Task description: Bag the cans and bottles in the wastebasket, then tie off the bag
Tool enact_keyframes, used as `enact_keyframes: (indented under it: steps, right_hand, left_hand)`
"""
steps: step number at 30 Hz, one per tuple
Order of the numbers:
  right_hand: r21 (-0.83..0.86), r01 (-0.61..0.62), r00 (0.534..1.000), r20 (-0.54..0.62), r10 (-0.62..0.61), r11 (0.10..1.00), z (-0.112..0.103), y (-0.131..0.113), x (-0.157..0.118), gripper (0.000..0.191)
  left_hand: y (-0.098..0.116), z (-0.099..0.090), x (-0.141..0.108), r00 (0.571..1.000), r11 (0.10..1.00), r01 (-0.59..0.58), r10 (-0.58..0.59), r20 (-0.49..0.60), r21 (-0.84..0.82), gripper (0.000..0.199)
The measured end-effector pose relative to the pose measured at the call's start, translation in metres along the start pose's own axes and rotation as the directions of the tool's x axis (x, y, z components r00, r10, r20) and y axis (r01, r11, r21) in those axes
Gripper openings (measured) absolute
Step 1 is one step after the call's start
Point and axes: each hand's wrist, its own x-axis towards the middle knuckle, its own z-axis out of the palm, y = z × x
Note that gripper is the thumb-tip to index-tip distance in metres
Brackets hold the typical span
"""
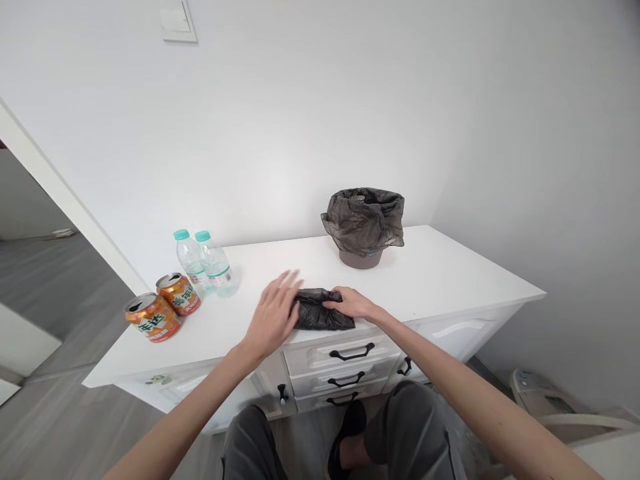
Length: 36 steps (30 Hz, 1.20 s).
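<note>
A folded black plastic bag (323,316) lies flat near the front edge of the white cabinet top. At its left end rests my left hand (277,307), fingers stretched out and slightly blurred, the thumb along the bag's side. My right hand (354,303) pinches the bag's upper right edge between thumb and fingers. Behind the bag stands a small brown bin (361,260), lined with a thin black bag (363,223) that hangs over its rim. What lies inside the bin is mostly hidden.
Two orange drink cans (154,319) with opened tops stand at the left. Beside them are two clear bottles (220,273) with teal caps. A wall runs behind the cabinet top (450,280), and black-handled drawers (351,351) lie below its front edge.
</note>
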Motion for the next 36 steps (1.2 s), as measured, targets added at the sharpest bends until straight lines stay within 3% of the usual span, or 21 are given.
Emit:
enact_keyframes:
  steps: [2, 5, 8, 10, 15, 21, 28, 32, 36]
  right_hand:
    - [-0.026, -0.044, 0.999, -0.010, 0.043, 0.999, 0.001, -0.006, 0.004, 0.033]
    - [-0.114, -0.025, 0.987, -0.161, 0.007, 0.993, 0.007, -0.025, -0.002, 0.045]
    - [-0.346, 0.201, 0.891, -0.324, -0.318, 0.916, 0.022, -0.045, -0.015, 0.041]
    - [-0.474, 0.299, 0.840, -0.281, -0.464, 0.828, 0.034, -0.051, -0.021, 0.042]
    - [-0.508, 0.171, 0.924, -0.215, -0.317, 0.844, 0.056, -0.027, -0.018, 0.054]
    - [-0.450, 0.149, 0.951, -0.180, -0.253, 0.881, 0.067, 0.003, -0.009, 0.060]
    - [-0.439, 0.144, 0.967, -0.127, -0.220, 0.887, 0.069, 0.004, -0.006, 0.064]
    - [-0.435, 0.146, 0.971, -0.110, -0.214, 0.888, 0.067, 0.005, -0.005, 0.064]
    - [-0.467, 0.083, 0.955, -0.214, -0.204, 0.880, 0.074, -0.015, -0.003, 0.061]
  left_hand:
    - [0.003, 0.011, 0.006, 0.975, 0.979, -0.201, 0.196, 0.106, 0.042, 0.047]
    - [0.001, 0.035, 0.008, 0.926, 0.965, -0.261, 0.240, 0.290, 0.035, 0.051]
    - [-0.004, 0.057, 0.005, 0.907, 0.972, -0.230, 0.199, 0.372, 0.040, 0.047]
    - [-0.009, 0.066, 0.002, 0.895, 0.973, -0.228, 0.197, 0.400, 0.029, 0.045]
    - [-0.031, 0.076, -0.006, 0.893, 0.983, -0.181, 0.167, 0.418, -0.006, 0.052]
    - [-0.053, 0.074, -0.015, 0.917, 0.994, -0.109, 0.097, 0.387, 0.008, 0.055]
    - [-0.061, 0.072, -0.025, 0.936, 1.000, -0.008, -0.001, 0.353, 0.023, 0.057]
    - [-0.063, 0.069, -0.029, 0.919, 0.999, 0.044, -0.051, 0.390, 0.028, 0.059]
    - [-0.063, 0.069, -0.033, 0.914, 0.998, 0.057, -0.063, 0.402, 0.028, 0.059]
